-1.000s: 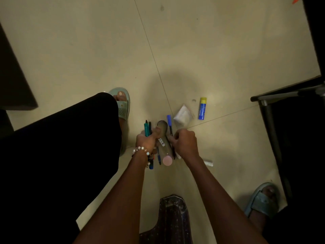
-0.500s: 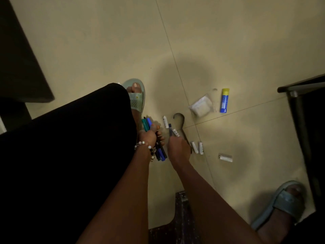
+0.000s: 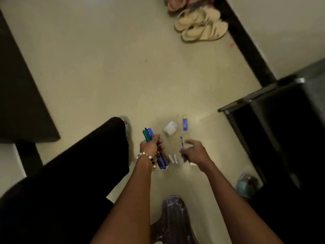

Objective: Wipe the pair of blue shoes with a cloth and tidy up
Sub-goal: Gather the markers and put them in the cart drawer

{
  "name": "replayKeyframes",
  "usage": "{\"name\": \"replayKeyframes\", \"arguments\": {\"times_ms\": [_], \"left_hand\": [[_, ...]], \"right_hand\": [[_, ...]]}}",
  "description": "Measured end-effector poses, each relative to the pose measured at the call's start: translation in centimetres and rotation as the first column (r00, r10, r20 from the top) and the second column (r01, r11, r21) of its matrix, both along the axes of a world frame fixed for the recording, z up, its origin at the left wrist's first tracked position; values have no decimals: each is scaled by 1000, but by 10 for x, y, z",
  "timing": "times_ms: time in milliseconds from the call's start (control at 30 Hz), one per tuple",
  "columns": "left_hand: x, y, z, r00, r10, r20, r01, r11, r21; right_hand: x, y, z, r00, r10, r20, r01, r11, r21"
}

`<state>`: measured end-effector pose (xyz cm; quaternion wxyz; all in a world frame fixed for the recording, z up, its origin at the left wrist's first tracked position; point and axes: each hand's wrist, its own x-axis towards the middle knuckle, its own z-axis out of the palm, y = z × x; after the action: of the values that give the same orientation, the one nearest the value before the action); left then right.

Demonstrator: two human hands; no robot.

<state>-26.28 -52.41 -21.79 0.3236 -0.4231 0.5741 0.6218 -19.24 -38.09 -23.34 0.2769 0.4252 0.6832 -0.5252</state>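
Left hand (image 3: 150, 147) gripping bundle of markers (image 3: 154, 148), right hand (image 3: 192, 153) pinching blue pen (image 3: 182, 147), nearer the white batteries (image 3: 173, 159) at its 8 o'clock, long axes 12-to-6.

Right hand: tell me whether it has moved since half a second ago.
Yes. The right hand, pinching a blue pen, has swung rightward, away from the pair of small white cylinders on the floor, which now lie left of it instead of right.
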Motion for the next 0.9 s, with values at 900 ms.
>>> {"name": "replayKeyframes", "arguments": {"times_ms": [900], "left_hand": [[563, 246, 260, 246, -963, -107, 804, 142, 577]], "right_hand": [[664, 59, 244, 339, -872, -354, 919, 227, 323]]}}
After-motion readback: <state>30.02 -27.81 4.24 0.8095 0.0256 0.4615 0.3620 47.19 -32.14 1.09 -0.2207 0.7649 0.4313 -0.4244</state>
